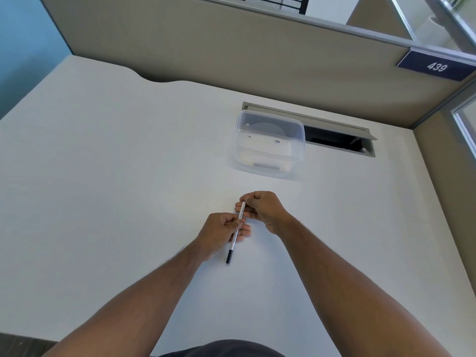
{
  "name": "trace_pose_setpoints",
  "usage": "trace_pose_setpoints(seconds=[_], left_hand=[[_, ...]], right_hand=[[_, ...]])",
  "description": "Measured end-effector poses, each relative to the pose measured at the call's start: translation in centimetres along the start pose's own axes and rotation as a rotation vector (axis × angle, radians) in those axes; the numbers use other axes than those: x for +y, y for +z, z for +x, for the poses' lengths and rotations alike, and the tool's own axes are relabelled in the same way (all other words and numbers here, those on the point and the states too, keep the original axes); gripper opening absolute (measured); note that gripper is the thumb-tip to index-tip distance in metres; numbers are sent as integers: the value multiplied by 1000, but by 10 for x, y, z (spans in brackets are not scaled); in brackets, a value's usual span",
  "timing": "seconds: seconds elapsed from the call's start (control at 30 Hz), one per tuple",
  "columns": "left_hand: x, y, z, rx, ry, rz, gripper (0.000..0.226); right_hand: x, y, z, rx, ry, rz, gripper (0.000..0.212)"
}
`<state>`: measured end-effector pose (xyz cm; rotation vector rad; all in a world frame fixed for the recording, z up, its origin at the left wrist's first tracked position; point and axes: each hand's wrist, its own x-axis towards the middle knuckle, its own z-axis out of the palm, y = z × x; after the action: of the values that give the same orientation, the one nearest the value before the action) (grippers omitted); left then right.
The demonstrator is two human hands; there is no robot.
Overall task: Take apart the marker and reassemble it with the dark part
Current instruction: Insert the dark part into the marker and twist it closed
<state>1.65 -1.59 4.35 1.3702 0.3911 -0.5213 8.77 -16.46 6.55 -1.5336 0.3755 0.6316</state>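
A thin white marker (237, 229) with a dark end (229, 256) is held above the white desk (108, 176), slanting from upper right to lower left. My left hand (221, 234) pinches the middle of its barrel. My right hand (262, 210) grips the far, upper end, which is hidden in the fingers. The dark end sticks out below my left hand, toward me.
A clear plastic container (268, 145) stands beyond my hands, with a few small items inside. Behind it is an open cable slot (334, 137) in the desk. Beige partition walls (231, 47) close off the back and right sides.
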Motion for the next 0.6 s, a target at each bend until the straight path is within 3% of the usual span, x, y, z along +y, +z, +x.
trace_pose_setpoints(seconds=[0.6], left_hand=[[-4, 1, 2, 5, 10, -5, 17]], right_hand=[[0, 0, -4, 40, 0, -10, 19]])
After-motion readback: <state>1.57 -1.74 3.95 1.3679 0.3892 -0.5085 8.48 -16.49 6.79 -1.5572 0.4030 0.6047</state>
